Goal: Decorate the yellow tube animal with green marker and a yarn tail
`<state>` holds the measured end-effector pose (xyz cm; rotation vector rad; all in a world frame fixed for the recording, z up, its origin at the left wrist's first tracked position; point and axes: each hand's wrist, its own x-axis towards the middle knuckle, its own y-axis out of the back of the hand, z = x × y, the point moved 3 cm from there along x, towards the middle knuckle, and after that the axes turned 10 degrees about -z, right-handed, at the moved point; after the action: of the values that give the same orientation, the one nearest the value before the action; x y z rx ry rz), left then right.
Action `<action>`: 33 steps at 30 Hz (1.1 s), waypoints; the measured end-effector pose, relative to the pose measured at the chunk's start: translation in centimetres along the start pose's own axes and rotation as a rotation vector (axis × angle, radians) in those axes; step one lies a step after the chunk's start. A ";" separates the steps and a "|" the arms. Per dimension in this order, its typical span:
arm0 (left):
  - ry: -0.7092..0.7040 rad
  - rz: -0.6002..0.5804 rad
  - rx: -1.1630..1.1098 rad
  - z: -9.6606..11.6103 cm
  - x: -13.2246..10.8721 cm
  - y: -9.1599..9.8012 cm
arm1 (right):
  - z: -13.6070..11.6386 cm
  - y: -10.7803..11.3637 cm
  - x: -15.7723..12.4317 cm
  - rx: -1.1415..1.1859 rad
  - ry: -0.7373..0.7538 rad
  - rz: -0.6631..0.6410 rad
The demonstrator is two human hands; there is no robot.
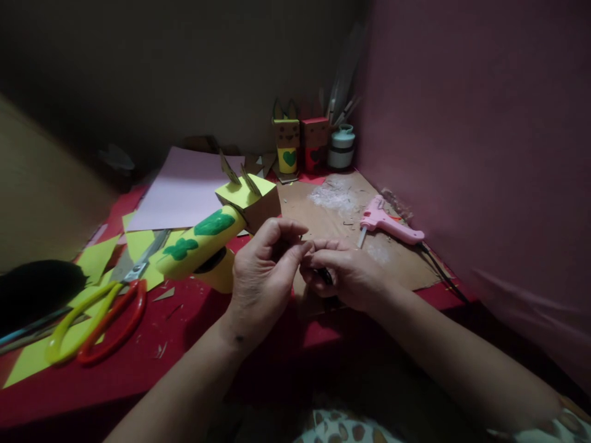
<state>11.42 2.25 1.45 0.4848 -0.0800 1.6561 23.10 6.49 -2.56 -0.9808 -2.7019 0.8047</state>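
Observation:
My left hand [263, 274] and my right hand [353, 274] meet at the fingertips above the near edge of the table. Both are closed in a pinch. A small dark piece [327, 275] shows beneath the fingers of my right hand; its kind is unclear. What the left fingertips hold is hidden. Just left of the hands lies a yellow paper tube [196, 241] with green painted shapes. Its brown box-shaped head [264, 206] has a yellow top and two upright cardboard ears.
Scissors [133, 274] with yellow and red handles lie left among yellow paper scraps. A pink glue gun [388, 223] rests right on a cardboard sheet [305, 206]. Yellow [287, 151] and red [316, 147] paper figures stand behind, beside a pale jar [341, 151]. A pink wall rises right.

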 end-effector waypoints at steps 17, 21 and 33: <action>0.182 -0.011 -0.174 -0.3 0.6 0.9 | -0.1 0.1 -0.8 -0.129 0.050 -0.033; 0.286 -0.123 -0.169 -0.7 0.7 1.0 | -0.1 0.4 -0.8 -0.081 0.064 -0.021; 0.353 -0.305 -0.127 -0.4 0.7 0.8 | -0.3 0.9 -0.7 -0.065 0.104 0.091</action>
<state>10.50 2.93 1.52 0.0965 0.1435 1.4036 24.21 6.79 -2.76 -1.1345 -2.6263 0.6657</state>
